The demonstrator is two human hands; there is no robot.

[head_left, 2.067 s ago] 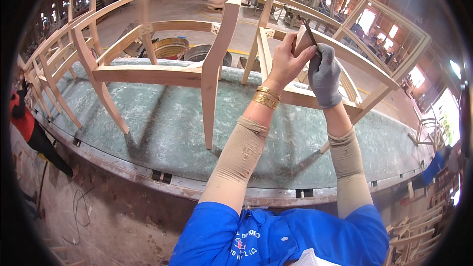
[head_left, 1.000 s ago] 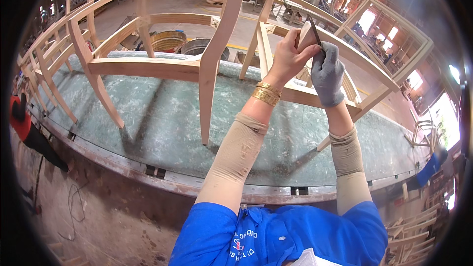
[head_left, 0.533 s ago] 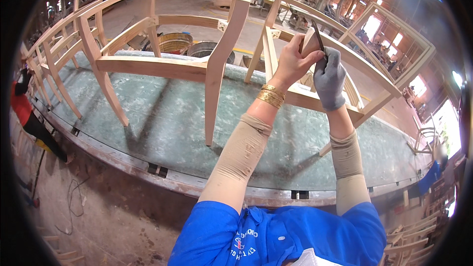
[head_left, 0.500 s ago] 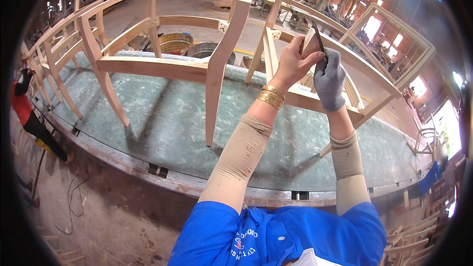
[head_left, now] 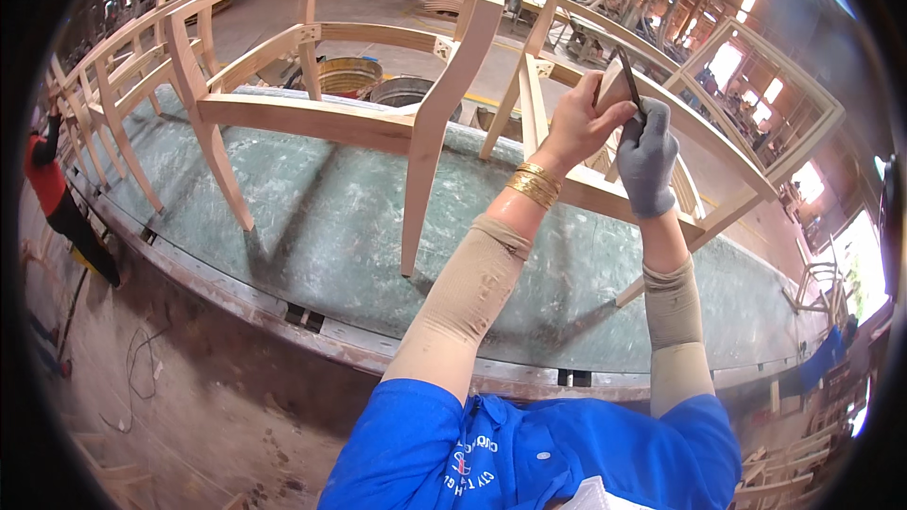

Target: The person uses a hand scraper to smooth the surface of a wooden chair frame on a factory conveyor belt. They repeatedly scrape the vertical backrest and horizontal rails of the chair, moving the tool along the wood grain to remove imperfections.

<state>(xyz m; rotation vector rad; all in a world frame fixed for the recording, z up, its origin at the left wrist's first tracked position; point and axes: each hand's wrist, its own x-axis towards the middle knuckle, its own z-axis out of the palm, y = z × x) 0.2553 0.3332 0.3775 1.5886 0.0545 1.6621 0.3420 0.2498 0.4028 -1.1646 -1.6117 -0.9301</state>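
Observation:
In front of the chair frames, both of my hands are raised and meet at a small folded piece of sandpaper (head_left: 616, 87), tan on one face and dark along its edge. My left hand (head_left: 578, 127), bare and with gold bangles at the wrist, pinches its tan side between thumb and fingers. A grey glove covers my right hand (head_left: 648, 165), whose fingers are closed around the dark side. Behind my hands stands a pale wooden chair frame (head_left: 727, 217), partly covered by them. To their left, another wooden chair frame (head_left: 312, 123) stands upright; neither hand appears to touch it.
Both frames stand on a long green worktable (head_left: 331, 274) with a metal-edged rim. More chair frames (head_left: 118, 104) line its left end. Beyond are a yellow tub (head_left: 350, 76) and a grey tub (head_left: 402, 93). A person in red (head_left: 49, 175) stands at far left. A cable lies on the floor.
The sandpaper and both hands sit slightly further right in the picture, still gripped together. The whole scene has shifted a little rightward too.

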